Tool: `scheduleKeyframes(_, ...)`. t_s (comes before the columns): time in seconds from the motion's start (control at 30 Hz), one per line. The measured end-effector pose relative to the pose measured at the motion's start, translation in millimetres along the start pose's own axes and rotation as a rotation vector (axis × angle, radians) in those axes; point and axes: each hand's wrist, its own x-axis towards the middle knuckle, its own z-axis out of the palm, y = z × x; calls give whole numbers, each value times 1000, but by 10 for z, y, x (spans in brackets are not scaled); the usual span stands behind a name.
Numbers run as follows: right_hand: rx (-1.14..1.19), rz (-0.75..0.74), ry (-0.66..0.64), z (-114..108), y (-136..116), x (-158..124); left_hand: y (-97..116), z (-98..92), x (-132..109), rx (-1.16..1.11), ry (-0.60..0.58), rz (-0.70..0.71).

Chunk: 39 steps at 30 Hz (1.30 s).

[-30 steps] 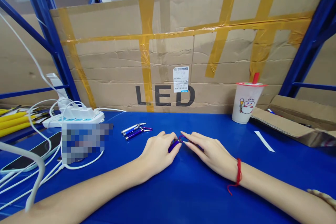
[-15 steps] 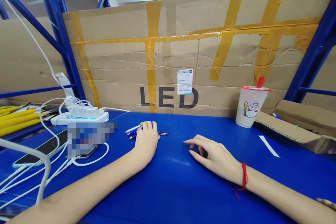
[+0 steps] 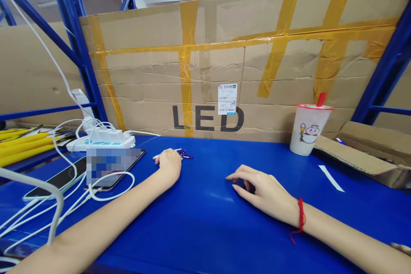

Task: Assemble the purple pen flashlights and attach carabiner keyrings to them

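My left hand [image 3: 168,163] lies curled over a small cluster of pen-shaped key-ring lights [image 3: 183,153], silver and purple, on the blue table [image 3: 205,222] near the cardboard wall. Only their tips and a purple clip stick out past the fingers. My right hand [image 3: 260,188] rests on the table to the right, fingers bent and spread, with nothing visible in it. A red string circles its wrist.
A taped cardboard sheet marked LED [image 3: 208,117] walls the back. A white power strip [image 3: 102,140] with cables, two phones [image 3: 58,177] and yellow tubes [image 3: 19,145] crowd the left. A lidded white cup [image 3: 310,130], a paper strip [image 3: 330,177] and an open carton [image 3: 369,154] stand right.
My left hand carried the purple light away from my right hand to the cluster at the back and now covers it. My right hand stayed in place, now holding nothing.
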Motion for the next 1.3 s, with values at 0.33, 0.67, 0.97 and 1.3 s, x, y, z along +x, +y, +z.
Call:
scheduleKeyframes(0.33,-11,25,-6,-17,-42,-6,-10,-156,-180,67,-15,22)
scheduleKeyframes(0.67,-4,12,91,-16,-4,18,209,-204,-413,-243,77,544)
scheduleKeyframes(0.97,60,-97,3,19,77,38,363,-137,-534,-866,-49,599)
scheduleKeyframes(1.3,137,5,-21,12,10,17,416,-143,-593,-1197,-154,660)
